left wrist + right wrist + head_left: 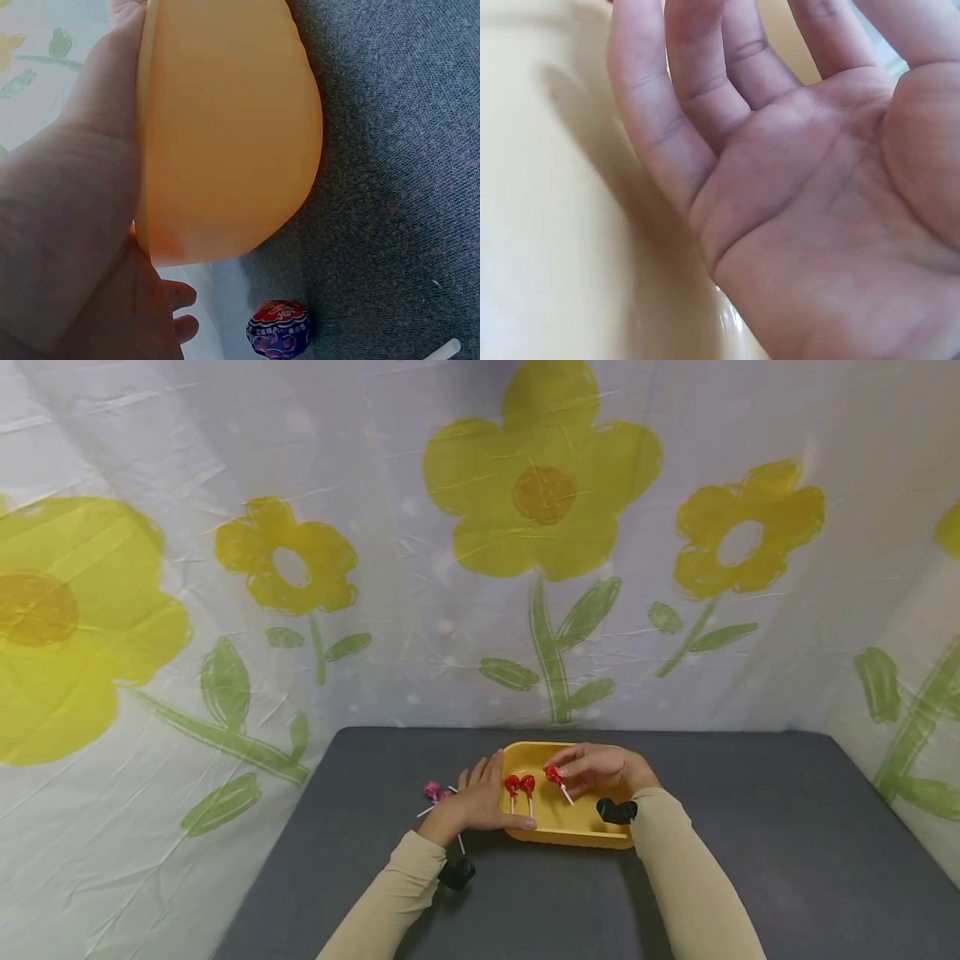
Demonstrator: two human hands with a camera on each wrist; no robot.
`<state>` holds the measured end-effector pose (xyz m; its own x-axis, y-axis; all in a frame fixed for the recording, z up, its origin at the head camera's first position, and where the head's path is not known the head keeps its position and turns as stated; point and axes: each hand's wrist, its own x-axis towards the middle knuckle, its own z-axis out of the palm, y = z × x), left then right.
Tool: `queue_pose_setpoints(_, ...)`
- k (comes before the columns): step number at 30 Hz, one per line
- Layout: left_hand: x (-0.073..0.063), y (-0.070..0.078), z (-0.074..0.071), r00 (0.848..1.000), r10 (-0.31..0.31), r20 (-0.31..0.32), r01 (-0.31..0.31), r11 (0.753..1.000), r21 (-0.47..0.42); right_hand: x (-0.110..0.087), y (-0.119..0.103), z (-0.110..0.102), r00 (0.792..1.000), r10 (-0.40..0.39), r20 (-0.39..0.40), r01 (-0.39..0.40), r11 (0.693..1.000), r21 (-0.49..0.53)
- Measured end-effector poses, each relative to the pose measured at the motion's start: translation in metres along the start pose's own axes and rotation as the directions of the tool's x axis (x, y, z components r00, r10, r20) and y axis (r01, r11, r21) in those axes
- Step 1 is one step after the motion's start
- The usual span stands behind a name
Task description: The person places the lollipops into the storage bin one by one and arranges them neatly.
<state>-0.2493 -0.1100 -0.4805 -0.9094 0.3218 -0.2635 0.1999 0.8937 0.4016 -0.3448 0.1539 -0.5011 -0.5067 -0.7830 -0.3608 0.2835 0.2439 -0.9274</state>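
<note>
A red-wrapped lollipop [553,774] is pinched between the fingertips of my right hand [603,768], over the yellow tray [566,837]. Two more red lollipops [528,785] lie side by side in the tray's left part, sticks toward the front. My left hand [477,806] rests along the tray's left rim, fingers extended and thumb reaching the front edge. The left wrist view shows that hand against the orange-yellow tray wall [232,127]. In the right wrist view, the right palm [802,187] and bent fingers show, but their tips and the lollipop are out of frame.
Pink-purple lollipops [431,790] lie on the dark grey table [360,827] left of the tray, partly behind the left hand. One wrapped candy head [279,330] shows near the tray's wall. A white cloth with yellow flowers [405,610] hangs behind and beside the table.
</note>
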Motion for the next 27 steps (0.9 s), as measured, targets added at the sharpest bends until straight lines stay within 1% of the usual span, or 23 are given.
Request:
queue_pose_setpoints(4, 0.0001, 0.0006, 0.0008, 1.000, 0.000, -0.001, 0.000, 1.000, -0.005, 0.0002, 0.0028, 0.0042, 1.000, 0.026, 0.005, -0.026, 0.999, 0.046)
queue_pose_setpoints(8, 0.0000, 0.0016, 0.0014, 1.000, 0.004, 0.001, -0.004, 1.000, -0.003, 0.0014, 0.0058, 0.0059, 0.999, 0.046, -0.019, -0.045, 0.997, 0.057)
queue_pose_setpoints(11, 0.0005, 0.0019, 0.0017, 1.000, 0.005, 0.000, -0.005, 1.000, 0.003, 0.0020, 0.0071, 0.0069, 0.998, 0.047, -0.035, -0.045, 0.998, 0.041)
queue_pose_setpoints(16, 0.0015, 0.0020, 0.0019, 1.000, -0.002, -0.002, 0.002, 1.000, 0.006, 0.0020, 0.0070, 0.0082, 0.998, 0.049, -0.040, -0.048, 0.999, 0.021)
queue_pose_setpoints(20, 0.0021, 0.0018, 0.0019, 1.000, -0.006, 0.000, 0.006, 1.000, 0.002, 0.0031, 0.0065, 0.0088, 0.998, 0.047, -0.042, -0.048, 0.998, -0.028)
queue_pose_setpoints(23, 0.0022, 0.0013, 0.0018, 1.000, -0.006, -0.001, 0.006, 1.000, 0.003, 0.0047, 0.0071, 0.0093, 0.998, 0.043, -0.055, -0.046, 0.996, -0.070)
queue_pose_setpoints(27, 0.0017, 0.0006, 0.0024, 1.000, -0.008, -0.002, 0.008, 1.000, -0.002, 0.0071, 0.0088, 0.0113, 0.995, 0.046, -0.090, -0.053, 0.995, -0.079)
